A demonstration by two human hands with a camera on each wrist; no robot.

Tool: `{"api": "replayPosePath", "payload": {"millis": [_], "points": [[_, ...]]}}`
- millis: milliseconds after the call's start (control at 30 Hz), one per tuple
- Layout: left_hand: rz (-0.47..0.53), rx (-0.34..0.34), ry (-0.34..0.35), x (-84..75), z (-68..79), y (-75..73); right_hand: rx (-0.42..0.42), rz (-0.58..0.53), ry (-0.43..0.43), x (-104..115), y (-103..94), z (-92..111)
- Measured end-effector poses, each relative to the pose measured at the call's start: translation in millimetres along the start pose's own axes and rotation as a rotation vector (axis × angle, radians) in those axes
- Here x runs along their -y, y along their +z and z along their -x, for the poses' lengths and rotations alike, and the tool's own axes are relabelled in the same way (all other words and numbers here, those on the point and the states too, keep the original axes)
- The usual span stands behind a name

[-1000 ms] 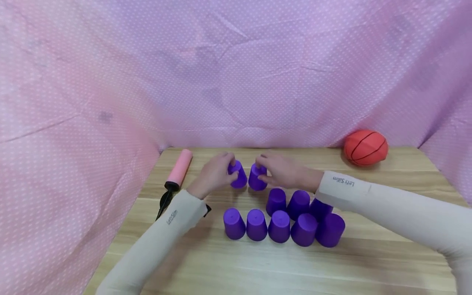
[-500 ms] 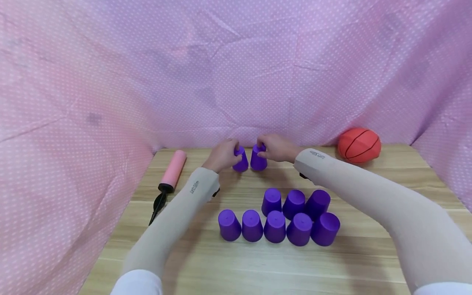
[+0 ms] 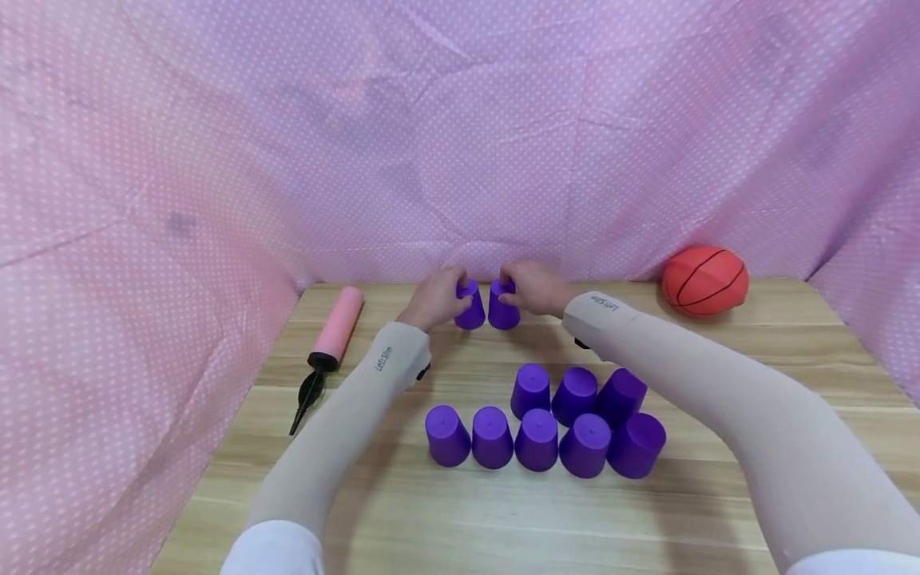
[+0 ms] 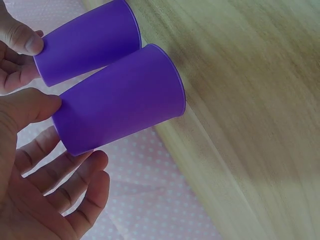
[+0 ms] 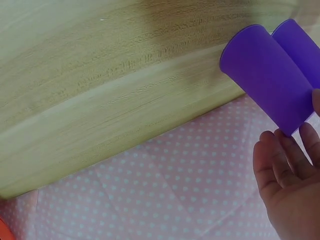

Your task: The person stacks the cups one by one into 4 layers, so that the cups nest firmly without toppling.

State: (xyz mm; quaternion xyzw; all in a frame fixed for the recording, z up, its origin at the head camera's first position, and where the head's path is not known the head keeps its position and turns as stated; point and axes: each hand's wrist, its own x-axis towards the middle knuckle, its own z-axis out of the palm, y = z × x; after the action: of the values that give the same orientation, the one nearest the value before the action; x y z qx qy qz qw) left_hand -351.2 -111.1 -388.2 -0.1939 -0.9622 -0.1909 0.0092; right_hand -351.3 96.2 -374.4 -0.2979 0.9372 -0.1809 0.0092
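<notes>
The cups [image 3: 537,443], far and near, are purple, the table [image 3: 489,519] pale yellow-brown with streaked grain, the left pump [image 3: 339,325] pink and black, the far-right ball [image 3: 706,281] orange-red with black lines, the sleeves [image 3: 374,399] beige with dark lettering, the cloth [image 3: 460,144] pink to lilac with white dots.

In the head view, dark lettering [image 3: 384,358] at about 8 o'clock from the centre reads "Let's Slim"; it is printed near the wrist end of the beige left sleeve [image 3: 345,431], slanting up toward 1 o'clock. At 3 o'clock, the same words, "Let's Slim", form a second print [image 3: 604,302] near the wrist end of the beige right sleeve [image 3: 704,383], upside down to the viewer, small, and running toward 10 o'clock.
</notes>
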Motion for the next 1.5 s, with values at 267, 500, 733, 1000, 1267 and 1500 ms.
{"api": "replayPosePath", "payload": {"millis": [267, 500, 733, 1000, 1267, 1500], "points": [[0.006, 0.028, -0.008, -7.4, 4.8, -6.4, -0.020, -0.015, -0.025, 0, 1.1, 1], [-0.011, 0.022, -0.009, -17.2, 15.4, -17.6, -0.052, -0.059, -0.102, -3, -14.0, 19], [-0.101, 0.000, 0.197, -44.7, 38.3, -34.0, -0.111, 0.034, -0.207, -5, -40.4, 59], [-0.177, 0.063, 0.435, -86.0, 66.6, -41.4, -0.182, 0.097, -0.318, 11, -63.1, 107], [-0.212, 0.274, 0.519, -110.0, 75.1, -32.7, -0.117, 0.138, -0.422, 16, -58.4, 144], [-0.248, 0.391, 0.512, -119.0, 77.1, -17.3, 0.030, 0.081, -0.438, 10, -43.0, 164]]}}
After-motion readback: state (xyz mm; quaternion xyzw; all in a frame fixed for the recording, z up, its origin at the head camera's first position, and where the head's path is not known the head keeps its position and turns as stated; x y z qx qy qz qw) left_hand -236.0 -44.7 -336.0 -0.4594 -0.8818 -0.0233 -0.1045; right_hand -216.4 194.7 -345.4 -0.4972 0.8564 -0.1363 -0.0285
